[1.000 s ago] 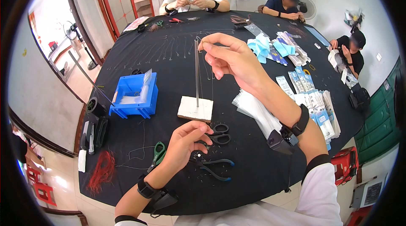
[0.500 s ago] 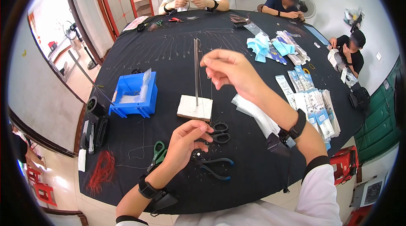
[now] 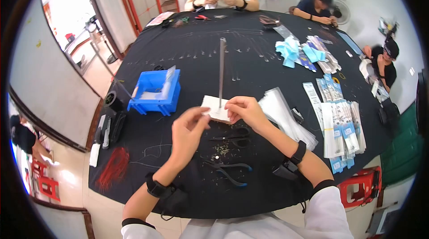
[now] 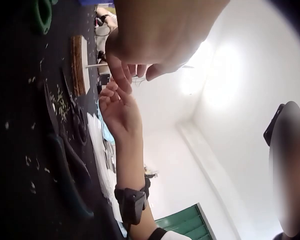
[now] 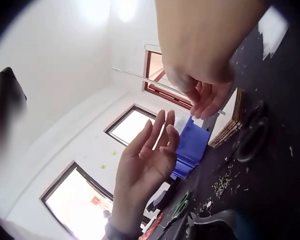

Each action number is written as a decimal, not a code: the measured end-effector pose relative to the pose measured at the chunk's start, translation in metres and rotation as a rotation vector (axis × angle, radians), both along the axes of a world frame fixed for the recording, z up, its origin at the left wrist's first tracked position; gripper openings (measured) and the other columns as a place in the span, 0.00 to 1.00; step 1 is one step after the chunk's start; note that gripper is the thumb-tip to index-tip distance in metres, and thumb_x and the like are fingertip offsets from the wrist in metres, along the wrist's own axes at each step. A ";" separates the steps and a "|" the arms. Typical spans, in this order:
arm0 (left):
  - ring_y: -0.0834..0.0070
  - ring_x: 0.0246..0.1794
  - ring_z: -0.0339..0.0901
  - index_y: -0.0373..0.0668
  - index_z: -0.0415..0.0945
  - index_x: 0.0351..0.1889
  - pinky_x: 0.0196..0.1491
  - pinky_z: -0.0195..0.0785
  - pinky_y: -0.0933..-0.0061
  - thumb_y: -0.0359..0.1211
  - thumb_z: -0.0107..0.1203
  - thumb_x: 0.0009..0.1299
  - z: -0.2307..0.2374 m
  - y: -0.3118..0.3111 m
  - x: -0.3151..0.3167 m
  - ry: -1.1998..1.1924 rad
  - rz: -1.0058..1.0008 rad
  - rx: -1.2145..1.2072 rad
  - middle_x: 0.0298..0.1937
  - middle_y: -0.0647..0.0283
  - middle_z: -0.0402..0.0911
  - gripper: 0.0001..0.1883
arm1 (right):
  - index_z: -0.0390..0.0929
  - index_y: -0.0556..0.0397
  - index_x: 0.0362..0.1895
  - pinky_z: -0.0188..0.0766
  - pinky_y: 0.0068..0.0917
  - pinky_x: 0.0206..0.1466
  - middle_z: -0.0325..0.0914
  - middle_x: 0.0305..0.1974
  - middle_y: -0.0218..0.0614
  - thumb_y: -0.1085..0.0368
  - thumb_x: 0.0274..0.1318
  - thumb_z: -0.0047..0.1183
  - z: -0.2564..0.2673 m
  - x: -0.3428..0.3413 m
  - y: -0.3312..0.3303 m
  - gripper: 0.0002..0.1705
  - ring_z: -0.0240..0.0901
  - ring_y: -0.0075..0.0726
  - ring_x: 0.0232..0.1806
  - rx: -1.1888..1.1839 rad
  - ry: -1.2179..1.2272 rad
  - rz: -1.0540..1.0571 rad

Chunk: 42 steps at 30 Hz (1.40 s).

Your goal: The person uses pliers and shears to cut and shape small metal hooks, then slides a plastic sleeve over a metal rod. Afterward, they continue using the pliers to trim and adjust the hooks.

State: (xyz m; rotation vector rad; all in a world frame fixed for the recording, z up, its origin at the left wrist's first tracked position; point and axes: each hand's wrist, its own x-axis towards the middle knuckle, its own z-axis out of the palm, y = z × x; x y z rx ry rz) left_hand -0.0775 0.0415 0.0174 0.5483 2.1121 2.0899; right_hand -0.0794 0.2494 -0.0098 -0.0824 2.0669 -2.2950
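Note:
A thin metal rod (image 3: 221, 69) stands upright in a white block (image 3: 211, 102) with a brown edge. My right hand (image 3: 249, 113) is at the block's right side, near the rod's foot, thumb and forefinger pinched together. Fine thread-like line (image 4: 139, 79) shows by the fingertips in the left wrist view; it is too thin to follow in the head view. My left hand (image 3: 188, 129), slightly blurred, hovers at the block's left with loosely bent fingers and nothing visible in them. Black scissors (image 3: 241, 140) and blue-tipped pliers (image 3: 232, 169) lie nearer me.
A blue bin (image 3: 154, 105) stands left, behind a stapler (image 3: 106, 132) and red threads (image 3: 114, 167). Clear plastic sleeves (image 3: 281, 109) and printed packets (image 3: 342, 127) lie right. Several hooked lines (image 3: 201, 52) are spread at the back. Other people sit around the table's far side.
My right hand has come down from the rod's top to the block. The left hand has moved up and forward to the block's left side. The head view has shifted slightly.

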 end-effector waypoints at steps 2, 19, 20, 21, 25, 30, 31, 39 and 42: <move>0.68 0.42 0.76 0.33 0.76 0.43 0.45 0.68 0.70 0.26 0.55 0.63 0.015 -0.013 -0.015 0.532 0.328 -0.280 0.42 0.55 0.78 0.11 | 0.76 0.61 0.34 0.74 0.19 0.25 0.75 0.23 0.33 0.69 0.59 0.49 0.001 -0.002 -0.003 0.07 0.72 0.22 0.21 0.018 0.033 -0.049; 0.76 0.32 0.78 0.33 0.80 0.33 0.39 0.69 0.77 0.31 0.61 0.60 0.013 -0.063 -0.094 0.317 0.459 -0.422 0.30 0.60 0.82 0.10 | 0.76 0.57 0.35 0.70 0.16 0.25 0.74 0.24 0.31 0.67 0.60 0.49 -0.007 -0.007 -0.004 0.07 0.70 0.20 0.22 -0.030 0.050 0.029; 0.79 0.31 0.77 0.34 0.79 0.32 0.38 0.68 0.78 0.32 0.61 0.60 0.008 -0.066 -0.098 0.338 0.454 -0.428 0.29 0.61 0.81 0.10 | 0.76 0.58 0.35 0.69 0.16 0.24 0.74 0.24 0.31 0.67 0.59 0.49 -0.007 -0.007 -0.005 0.07 0.70 0.20 0.22 -0.019 0.057 0.021; 0.79 0.31 0.76 0.34 0.78 0.32 0.37 0.67 0.80 0.32 0.60 0.62 0.009 -0.066 -0.098 0.358 0.436 -0.426 0.28 0.61 0.80 0.09 | 0.76 0.58 0.35 0.69 0.16 0.24 0.74 0.23 0.31 0.67 0.59 0.49 -0.007 -0.007 -0.005 0.07 0.70 0.20 0.21 -0.026 0.063 0.025; 0.79 0.28 0.77 0.34 0.72 0.39 0.36 0.71 0.78 0.28 0.50 0.68 0.010 -0.063 -0.105 0.254 0.455 -0.295 0.32 0.61 0.79 0.06 | 0.76 0.58 0.34 0.68 0.15 0.23 0.74 0.23 0.31 0.67 0.58 0.49 -0.008 -0.005 -0.004 0.07 0.69 0.19 0.20 -0.041 0.086 0.008; 0.77 0.30 0.78 0.36 0.75 0.44 0.36 0.71 0.72 0.27 0.49 0.63 -0.027 -0.098 -0.159 0.698 0.323 -0.701 0.37 0.57 0.79 0.12 | 0.77 0.58 0.34 0.67 0.15 0.23 0.74 0.21 0.30 0.67 0.57 0.49 -0.008 -0.005 -0.006 0.07 0.70 0.18 0.20 -0.041 0.098 0.020; 0.77 0.31 0.78 0.36 0.75 0.44 0.36 0.70 0.72 0.27 0.49 0.62 -0.020 -0.090 -0.158 0.847 0.227 -0.772 0.37 0.57 0.79 0.13 | 0.77 0.57 0.34 0.67 0.15 0.23 0.74 0.21 0.30 0.67 0.57 0.49 -0.008 -0.005 -0.006 0.07 0.70 0.18 0.20 -0.045 0.088 0.023; 0.83 0.26 0.75 0.31 0.77 0.29 0.30 0.65 0.80 0.24 0.53 0.58 -0.001 -0.080 -0.144 0.376 0.260 -0.614 0.22 0.62 0.79 0.05 | 0.77 0.57 0.35 0.67 0.16 0.26 0.73 0.22 0.28 0.67 0.60 0.49 -0.009 -0.005 -0.004 0.07 0.69 0.18 0.22 -0.047 0.067 0.043; 0.84 0.26 0.74 0.32 0.76 0.29 0.30 0.65 0.82 0.24 0.55 0.59 -0.003 -0.088 -0.150 0.336 0.201 -0.602 0.23 0.64 0.78 0.03 | 0.77 0.57 0.34 0.67 0.15 0.24 0.73 0.21 0.28 0.66 0.58 0.49 -0.010 -0.006 -0.006 0.07 0.68 0.17 0.20 -0.061 0.077 0.025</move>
